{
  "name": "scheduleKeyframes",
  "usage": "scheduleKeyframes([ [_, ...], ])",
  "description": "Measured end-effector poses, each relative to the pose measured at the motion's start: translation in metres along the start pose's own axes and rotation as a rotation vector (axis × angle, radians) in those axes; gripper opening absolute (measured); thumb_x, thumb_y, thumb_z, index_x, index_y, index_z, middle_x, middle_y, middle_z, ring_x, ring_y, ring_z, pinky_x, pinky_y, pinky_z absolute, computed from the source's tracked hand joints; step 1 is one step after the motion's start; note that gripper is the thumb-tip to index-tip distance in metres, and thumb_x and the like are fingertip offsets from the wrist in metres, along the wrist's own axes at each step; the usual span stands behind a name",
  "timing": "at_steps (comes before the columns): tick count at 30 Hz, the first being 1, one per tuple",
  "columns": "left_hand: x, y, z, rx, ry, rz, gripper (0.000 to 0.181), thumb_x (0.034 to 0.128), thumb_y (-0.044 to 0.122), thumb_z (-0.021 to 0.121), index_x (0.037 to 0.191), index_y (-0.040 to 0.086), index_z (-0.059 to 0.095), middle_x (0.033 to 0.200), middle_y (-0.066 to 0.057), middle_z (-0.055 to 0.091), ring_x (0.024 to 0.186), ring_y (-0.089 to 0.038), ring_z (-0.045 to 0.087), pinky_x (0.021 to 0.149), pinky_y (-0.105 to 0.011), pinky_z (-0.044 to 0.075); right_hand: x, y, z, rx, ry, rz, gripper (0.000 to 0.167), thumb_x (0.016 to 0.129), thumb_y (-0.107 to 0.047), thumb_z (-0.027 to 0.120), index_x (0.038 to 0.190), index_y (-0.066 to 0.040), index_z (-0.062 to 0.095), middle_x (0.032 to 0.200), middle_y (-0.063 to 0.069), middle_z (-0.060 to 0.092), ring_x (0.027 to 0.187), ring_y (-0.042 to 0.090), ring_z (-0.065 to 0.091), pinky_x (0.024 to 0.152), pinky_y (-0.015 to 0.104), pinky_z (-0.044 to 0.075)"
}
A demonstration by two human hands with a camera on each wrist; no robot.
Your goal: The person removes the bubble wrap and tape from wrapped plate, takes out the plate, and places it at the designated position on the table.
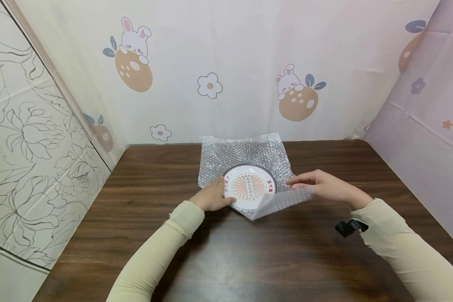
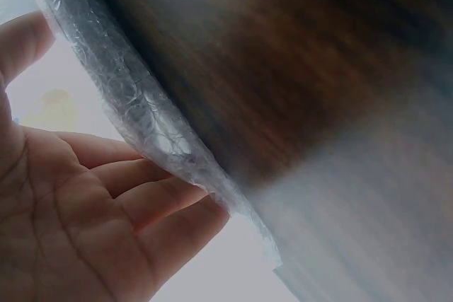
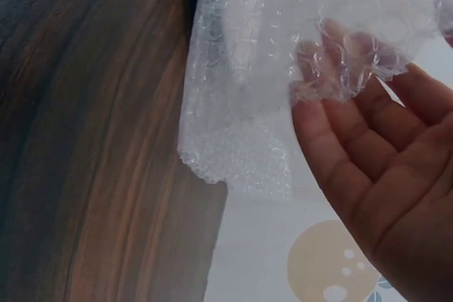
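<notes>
Plate [image 1: 249, 186]—white, rayed, dark-rimmed—lies on bubble wrap [image 1: 239, 152], left fingers [image 2: 182, 235] spread, right fingers [image 3: 322, 150] holding the wrap.

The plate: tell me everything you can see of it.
The plate is round and white with a thin dark rim, pale orange rays around a central lettered panel and red characters near its left and right edges. It looks glossy. It lies face up on bubble wrap, whose raised flap hides its near right edge. The left hand rests at its left edge.
</notes>
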State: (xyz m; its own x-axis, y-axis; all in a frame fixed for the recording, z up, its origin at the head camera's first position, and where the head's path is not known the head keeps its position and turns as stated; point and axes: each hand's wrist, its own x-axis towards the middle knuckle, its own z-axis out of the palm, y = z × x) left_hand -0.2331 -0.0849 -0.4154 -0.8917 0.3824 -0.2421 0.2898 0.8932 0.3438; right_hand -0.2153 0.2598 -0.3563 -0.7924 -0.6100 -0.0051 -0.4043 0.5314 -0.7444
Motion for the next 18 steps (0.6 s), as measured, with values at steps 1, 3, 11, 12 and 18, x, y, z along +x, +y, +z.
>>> scheduleKeyframes([
  [1, 0.0, 0.0, 0.0, 0.0, 0.001, 0.002, 0.092, 0.0954, 0.052, 0.055, 0.152, -0.009, 0.016, 0.16, -0.024, 0.02, 0.15, -0.034, 0.021, 0.123, -0.04, 0.022, 0.0, 0.001, 0.001, -0.007, -0.022, -0.008, 0.032, 0.098, -0.018, 0.06, 0.125, -0.003, 0.066, 0.119, 0.019, 0.069, 0.097, 0.003, 0.061, 0.078, 0.022, 0.052],
  [3, 0.0, -0.001, 0.0, 0.001, 0.001, 0.004, 0.092, 0.0955, 0.052, 0.055, 0.152, -0.009, 0.016, 0.16, -0.024, 0.02, 0.15, -0.034, 0.021, 0.123, -0.04, 0.022, 0.0, 0.004, 0.002, -0.018, -0.062, -0.021, 0.035, 0.098, -0.019, 0.06, 0.128, -0.003, 0.064, 0.122, 0.02, 0.067, 0.103, 0.007, 0.062, 0.082, 0.021, 0.052],
  [11, 0.002, -0.002, 0.001, 0.008, -0.006, 0.002, 0.092, 0.0956, 0.054, 0.054, 0.153, -0.008, 0.016, 0.161, -0.023, 0.019, 0.151, -0.033, 0.02, 0.123, -0.04, 0.021, -0.004, 0.007, 0.013, -0.078, -0.133, -0.022, 0.044, 0.099, -0.024, 0.058, 0.136, 0.0, 0.056, 0.134, 0.018, 0.061, 0.125, 0.035, 0.054, 0.099, 0.035, 0.051],
  [12, 0.002, -0.002, 0.001, 0.008, -0.006, 0.003, 0.093, 0.0956, 0.054, 0.054, 0.153, -0.008, 0.016, 0.161, -0.023, 0.019, 0.151, -0.033, 0.02, 0.123, -0.04, 0.021, -0.004, 0.008, 0.015, -0.098, -0.132, -0.023, 0.044, 0.099, -0.026, 0.059, 0.136, -0.001, 0.056, 0.135, 0.017, 0.061, 0.126, 0.034, 0.054, 0.101, 0.04, 0.05],
  [18, 0.002, -0.001, 0.001, 0.011, -0.002, 0.01, 0.092, 0.0955, 0.053, 0.054, 0.153, -0.009, 0.017, 0.16, -0.024, 0.021, 0.15, -0.034, 0.021, 0.123, -0.04, 0.021, -0.009, 0.011, 0.027, -0.183, -0.115, -0.025, 0.046, 0.098, -0.032, 0.06, 0.137, -0.007, 0.056, 0.137, 0.01, 0.058, 0.128, 0.028, 0.052, 0.103, 0.044, 0.048],
])
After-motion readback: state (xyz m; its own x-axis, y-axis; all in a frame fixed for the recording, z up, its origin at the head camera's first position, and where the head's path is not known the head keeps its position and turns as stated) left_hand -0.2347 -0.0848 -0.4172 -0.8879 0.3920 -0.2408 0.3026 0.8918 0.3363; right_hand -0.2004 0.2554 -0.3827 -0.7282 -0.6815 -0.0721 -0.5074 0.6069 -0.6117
